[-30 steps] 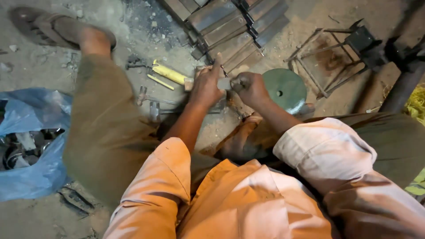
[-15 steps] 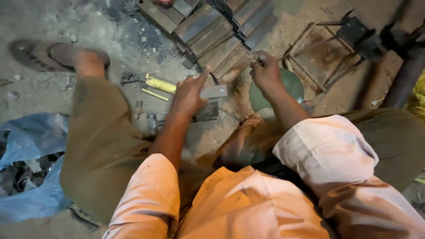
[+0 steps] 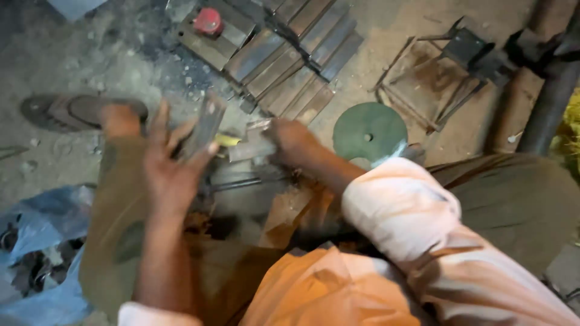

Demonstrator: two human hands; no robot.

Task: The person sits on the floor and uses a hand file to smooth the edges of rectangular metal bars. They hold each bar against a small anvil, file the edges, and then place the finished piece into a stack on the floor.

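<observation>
metal bars (image 3: 284, 54) lie beyond the hands, disc (image 3: 370, 131) right, bag (image 3: 36, 253) left.

Both my hands out in front, arms bare below rolled sleeves.

My left hand (image 3: 172, 163) is raised, fingers spread and thumb out, forearm running straight back toward me. My right hand (image 3: 290, 140), just beside it, looks curled closed, though blur hides the fingers; that elbow is bent.

A crumpled blue plastic bag (image 3: 36, 241) is lying on the dirt floor (image 3: 72, 66) at the lower left, sagging open and showing dark scraps inside. No labels, signs or screens are showing anywhere else.
</observation>
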